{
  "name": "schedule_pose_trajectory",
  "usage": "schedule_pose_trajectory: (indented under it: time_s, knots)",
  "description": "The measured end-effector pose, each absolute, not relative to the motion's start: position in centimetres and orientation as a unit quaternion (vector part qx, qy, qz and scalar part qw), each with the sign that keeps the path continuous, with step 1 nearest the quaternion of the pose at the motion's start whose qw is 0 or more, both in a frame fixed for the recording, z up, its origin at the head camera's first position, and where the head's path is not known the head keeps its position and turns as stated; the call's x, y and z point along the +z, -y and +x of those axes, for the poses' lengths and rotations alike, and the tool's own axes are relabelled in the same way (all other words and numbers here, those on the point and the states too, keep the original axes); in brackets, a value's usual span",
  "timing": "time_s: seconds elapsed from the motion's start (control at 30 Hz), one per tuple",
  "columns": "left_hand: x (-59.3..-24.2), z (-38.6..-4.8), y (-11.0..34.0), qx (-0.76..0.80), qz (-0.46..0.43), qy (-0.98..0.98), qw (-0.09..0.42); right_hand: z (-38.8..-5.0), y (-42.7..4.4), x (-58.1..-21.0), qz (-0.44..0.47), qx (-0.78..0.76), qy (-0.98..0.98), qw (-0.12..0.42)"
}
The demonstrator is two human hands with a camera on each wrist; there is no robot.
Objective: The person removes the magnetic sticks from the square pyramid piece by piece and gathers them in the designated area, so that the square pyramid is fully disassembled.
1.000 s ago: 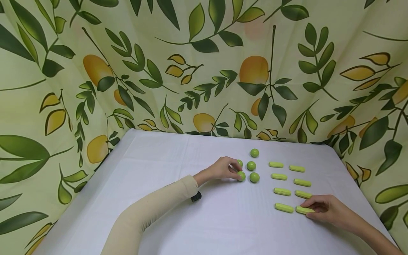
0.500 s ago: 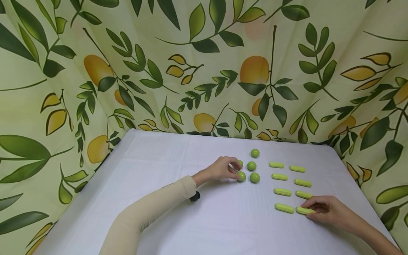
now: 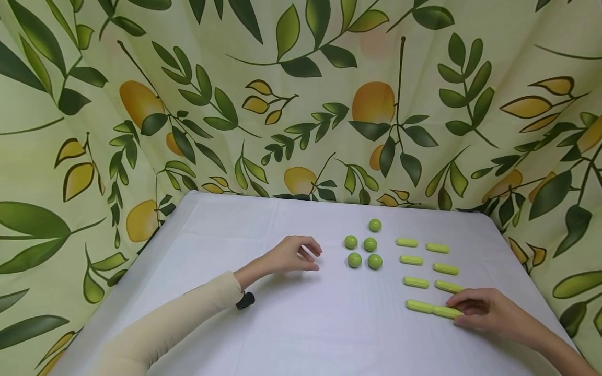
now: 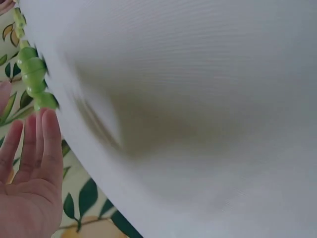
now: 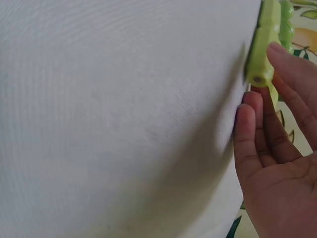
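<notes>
My left hand (image 3: 292,254) hovers over the white cloth to the left of several glossy green balls (image 3: 370,244) and holds nothing. Its fingers look nearly straight in the left wrist view, below the green balls (image 4: 33,74). At the right, my right hand (image 3: 491,316) pinches the right end of a yellow-green faceted rod (image 3: 446,312) between thumb and fingers. That rod touches, end to end, the neighbouring rod (image 3: 418,306) on its left. In the right wrist view, the thumb lies against the rod (image 5: 260,62), whose near end has a hole; fingertips behind it are hidden.
Other yellow-green rods (image 3: 412,260) lie in two columns between the balls and my right hand. A white cloth (image 3: 226,224) covers the table. Behind hangs a leaf-and-fruit patterned curtain (image 3: 324,141). A dark round object (image 3: 245,301) shows at the left cuff.
My left hand has let go of the green ball and moved left; all the balls are now uncovered. The front right rod has shifted slightly left against its neighbour, closing the gap.
</notes>
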State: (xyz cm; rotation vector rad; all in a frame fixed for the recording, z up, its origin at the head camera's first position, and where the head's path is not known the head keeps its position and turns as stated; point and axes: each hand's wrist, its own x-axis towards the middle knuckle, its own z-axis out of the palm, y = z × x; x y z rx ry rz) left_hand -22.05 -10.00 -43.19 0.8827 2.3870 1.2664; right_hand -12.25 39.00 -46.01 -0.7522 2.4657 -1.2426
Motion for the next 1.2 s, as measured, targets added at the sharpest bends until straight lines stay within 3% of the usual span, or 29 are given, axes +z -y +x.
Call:
schedule_pose_trajectory:
  time_s: [0.33,0.6,1.0,1.2]
  knots:
    - [-43.2,-19.9,17.3,0.459,0.281,-0.831,0.143,-12.3,-39.7,-45.0,-0.278,-0.439,-0.849,0.094]
    - [-43.4,-19.6,19.1,0.466,0.272,-0.830,0.142,-12.6,-38.8,-45.5,-0.284,-0.439,-0.846,0.101]
    - [-43.5,-19.1,22.5,0.485,0.267,-0.820,0.147,-12.6,-37.9,-44.2,-0.278,-0.414,-0.864,0.070]
    - [-43.4,-19.1,24.7,0.466,0.279,-0.832,0.109,-12.6,-37.2,-43.7,-0.256,-0.391,-0.884,0.016]
